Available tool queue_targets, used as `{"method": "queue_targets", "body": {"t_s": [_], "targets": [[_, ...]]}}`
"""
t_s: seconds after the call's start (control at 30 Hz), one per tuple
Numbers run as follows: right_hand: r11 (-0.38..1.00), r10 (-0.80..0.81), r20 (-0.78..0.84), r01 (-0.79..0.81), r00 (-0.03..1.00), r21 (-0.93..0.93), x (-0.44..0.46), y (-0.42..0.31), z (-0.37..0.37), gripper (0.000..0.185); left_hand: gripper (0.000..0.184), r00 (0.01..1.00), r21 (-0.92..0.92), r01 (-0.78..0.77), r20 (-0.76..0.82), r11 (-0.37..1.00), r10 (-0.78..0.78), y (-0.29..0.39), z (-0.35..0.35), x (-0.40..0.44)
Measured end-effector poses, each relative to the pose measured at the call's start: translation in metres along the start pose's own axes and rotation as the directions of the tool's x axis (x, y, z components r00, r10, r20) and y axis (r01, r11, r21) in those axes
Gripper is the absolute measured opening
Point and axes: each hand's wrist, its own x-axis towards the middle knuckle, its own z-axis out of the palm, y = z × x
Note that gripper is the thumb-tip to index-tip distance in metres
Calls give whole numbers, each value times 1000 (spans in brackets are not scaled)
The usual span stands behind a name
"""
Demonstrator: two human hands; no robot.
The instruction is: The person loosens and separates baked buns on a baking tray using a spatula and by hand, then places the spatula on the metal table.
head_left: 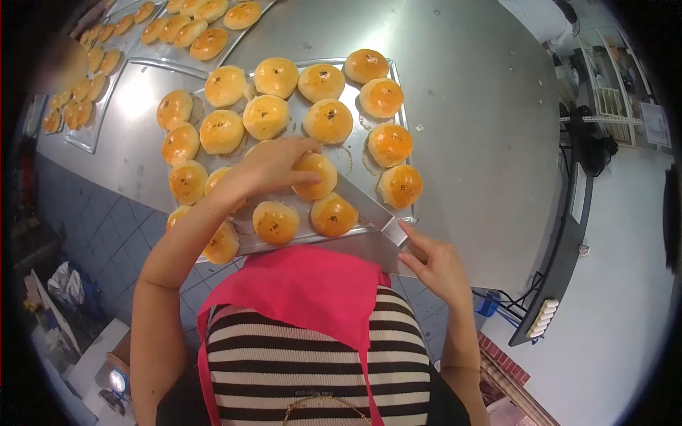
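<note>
Rows of glossy golden buns sprinkled with dark seeds, such as this bun, sit on a metal baking tray. My left hand reaches over the tray, its thumb and fingers closed around a bun near the middle. A flat metal spatula slants across the tray's right part, its tip close to or under that bun; the bun hides where it ends. My right hand grips the spatula's handle end at the front right edge. Another bun lies just in front of the held one.
More trays of buns stand at the back left of the steel table. A blurred patch covers part of the far left. Blue floor tiles show beyond the table's left edge. A pink apron borders the tray's front.
</note>
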Motion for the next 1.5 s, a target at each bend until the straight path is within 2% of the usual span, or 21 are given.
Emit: {"method": "queue_targets", "body": {"t_s": [0.03,0.1,0.23,0.3,0.33,0.4,0.43,0.5,0.63,0.7,0.73,0.87,0.93,0.97,1.03,1.17,1.23,1.27,1.33,1.37,1.5], "targets": [[1000,0,1,0,1000,-1,-2,-3,-1,53,47,1000,-1,0,-1,1000,0,0,-1,1],[986,121,-53,-126,991,-109,-8,-7,-3,51,45,995,18,82,51,996,-83,-1,-2,3],[987,150,-80,-154,985,-46,-13,-9,10,50,38,992,-65,125,43,990,-122,-2,-10,4],[934,341,50,-344,939,100,-12,-1,21,53,35,981,-113,23,-187,993,-44,-15,-14,6],[935,337,54,-341,940,97,-14,7,28,53,35,981,-115,28,-190,993,-50,-15,-17,7],[843,212,90,-228,973,486,-19,21,38,59,30,969,-198,47,-230,979,-93,-13,-23,7],[843,209,95,-228,973,487,-21,24,37,59,30,968,-198,53,-230,979,-99,-12,-21,8],[685,163,266,-303,950,663,-22,28,35,63,26,988,-298,10,-145,955,-56,-13,-18,11],[689,180,236,-294,955,663,-14,34,35,62,19,994,-374,38,-77,927,-72,-15,-13,16],[691,298,226,-373,928,619,4,28,40,60,14,991,-498,93,-40,862,-130,-13,-13,20],[647,276,244,-368,930,668,17,22,37,60,14,992,-492,88,-40,866,-123,-12,-12,23],[678,199,168,-260,965,688,55,7,34,55,11,986,-548,99,-56,830,-154,-14,-2,27],[833,167,80,-184,983,521,53,12,31,56,13,982,-582,80,-91,809,-163,-16,2,26],[835,166,84,-185,983,519,49,13,31,56,13,982,-617,87,-81,782,-173,-18,3,26],[944,26,-70,-2,997,329,40,14,33,57,13,980,-651,94,-73,753,-185,-20,3,23],[930,24,-69,3,997,367,31,10,30,57,12,988,-674,112,-7,730,-157,-20,-3,19],[945,112,14,-111,994,306,29,19,28,57,12,986,-696,126,10,707,-167,-19,-4,19],[946,107,13,-106,994,306,27,20,23,57,13,985,-679,131,6,723,-172,-17,-5,18],[822,304,248,-385,920,420,25,12,11,56,13,982,-663,140,0,736,-187,-17,-7,17],[821,302,249,-384,920,423,28,14,15,56,13,984,-681,137,10,719,-178,-17,-7,18],[894,113,105,-147,988,423,43,17,33,58,13,987,-668,132,18,732,-161,-14,-7,21]]}}
